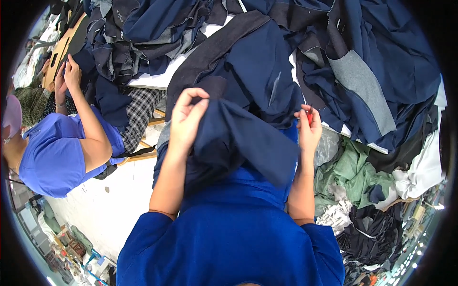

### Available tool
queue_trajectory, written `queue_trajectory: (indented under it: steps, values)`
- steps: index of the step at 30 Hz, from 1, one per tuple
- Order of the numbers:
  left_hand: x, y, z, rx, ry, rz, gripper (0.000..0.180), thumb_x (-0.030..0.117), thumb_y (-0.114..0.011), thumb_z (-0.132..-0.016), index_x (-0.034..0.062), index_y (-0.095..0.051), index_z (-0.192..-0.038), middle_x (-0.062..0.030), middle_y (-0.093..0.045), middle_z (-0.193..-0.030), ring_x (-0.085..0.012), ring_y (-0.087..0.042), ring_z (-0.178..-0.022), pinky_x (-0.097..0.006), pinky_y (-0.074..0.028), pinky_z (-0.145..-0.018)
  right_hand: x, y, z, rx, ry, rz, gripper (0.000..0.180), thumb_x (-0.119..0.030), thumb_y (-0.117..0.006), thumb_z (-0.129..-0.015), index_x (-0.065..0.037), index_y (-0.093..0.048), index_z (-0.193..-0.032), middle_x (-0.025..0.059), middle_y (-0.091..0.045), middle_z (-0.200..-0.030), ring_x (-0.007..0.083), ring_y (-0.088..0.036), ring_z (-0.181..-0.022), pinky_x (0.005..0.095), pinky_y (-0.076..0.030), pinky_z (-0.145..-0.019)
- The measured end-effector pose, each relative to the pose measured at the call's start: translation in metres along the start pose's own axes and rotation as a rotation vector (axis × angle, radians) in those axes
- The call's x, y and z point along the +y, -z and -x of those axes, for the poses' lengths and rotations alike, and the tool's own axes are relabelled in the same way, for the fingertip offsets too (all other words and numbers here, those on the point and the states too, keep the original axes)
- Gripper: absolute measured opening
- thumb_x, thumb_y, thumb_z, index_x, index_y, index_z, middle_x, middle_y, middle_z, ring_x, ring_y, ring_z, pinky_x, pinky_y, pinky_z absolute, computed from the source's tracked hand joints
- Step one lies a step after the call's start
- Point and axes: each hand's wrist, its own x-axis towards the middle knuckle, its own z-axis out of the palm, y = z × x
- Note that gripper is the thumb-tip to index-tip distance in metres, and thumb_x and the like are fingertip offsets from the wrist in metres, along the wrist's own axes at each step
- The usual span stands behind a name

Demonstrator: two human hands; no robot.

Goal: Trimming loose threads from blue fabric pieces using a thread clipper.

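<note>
My left hand [186, 119] pinches the upper edge of a navy cloth garment piece [234, 131] between thumb and fingers. The piece hangs in folds over my lap, and its right part is blurred. To the right, my right hand [309, 136] is closed on a small red-handled tool [309, 116] with a dark tip; its exact kind is too small to make out. The right edge of the hanging cloth comes close to this hand; whether they touch I cannot tell. Just beyond both hands, more navy garments [262, 62] with dark denim-like bands lie on the table.
A white table [152, 81] carries heaped navy and grey cloth [362, 81]. On my right are green cloth [348, 164], white cloth [422, 167] and a pile of dark scraps [372, 233]. A co-worker in a blue-violet top [59, 152] sits at the left, both hands raised.
</note>
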Motion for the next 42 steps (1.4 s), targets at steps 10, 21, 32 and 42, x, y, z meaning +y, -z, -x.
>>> queue_trajectory:
  steps: [10,21,32,42]
  values:
    - [-0.009,0.039,-0.002,0.128,-0.291,-0.846,0.017,0.011,-0.059,-0.085,0.0018,-0.061,-0.098,-0.0115,-0.064,-0.090,-0.0203,-0.062,-0.084,-0.028,-0.045,-0.075,-0.015,-0.008,0.029,-0.143,-0.163,0.053,0.016,-0.015,-0.057,-0.090,-0.005,-0.060,-0.102,-0.0055,-0.048,-0.066,0.0007,-0.039,-0.054,0.0163,-0.029,-0.049]
    - [0.007,0.049,-0.008,0.167,-0.135,-0.211,0.012,0.008,-0.060,-0.088,-0.0002,-0.060,-0.096,0.0018,-0.060,-0.082,-0.0012,-0.051,-0.074,-0.015,-0.039,-0.066,0.001,-0.041,0.046,-0.711,-0.150,0.322,0.018,-0.021,-0.067,-0.082,-0.005,-0.065,-0.088,0.0037,-0.064,-0.068,0.0107,-0.059,-0.062,0.0241,-0.044,-0.056]
    - [0.013,-0.038,-0.002,-0.152,-0.678,-0.618,0.024,0.010,-0.068,-0.073,0.0072,-0.062,-0.096,-0.0091,-0.059,-0.102,-0.0266,-0.054,-0.098,-0.036,-0.040,-0.088,-0.037,0.003,0.018,-0.338,-0.689,-1.273,0.045,-0.034,-0.043,-0.094,0.004,-0.054,-0.115,0.0187,-0.060,-0.112,0.0313,-0.059,-0.102,0.0411,-0.045,-0.093]
    - [-0.051,-0.068,0.001,-0.544,-0.416,-0.378,0.019,0.013,-0.074,-0.069,0.0082,-0.062,-0.083,-0.0054,-0.055,-0.101,-0.0206,-0.049,-0.096,-0.032,-0.040,-0.084,-0.047,-0.005,0.028,-0.342,-0.641,-1.325,0.051,-0.041,-0.036,-0.095,0.003,-0.054,-0.114,0.0175,-0.059,-0.112,0.0294,-0.058,-0.104,0.0406,-0.045,-0.093]
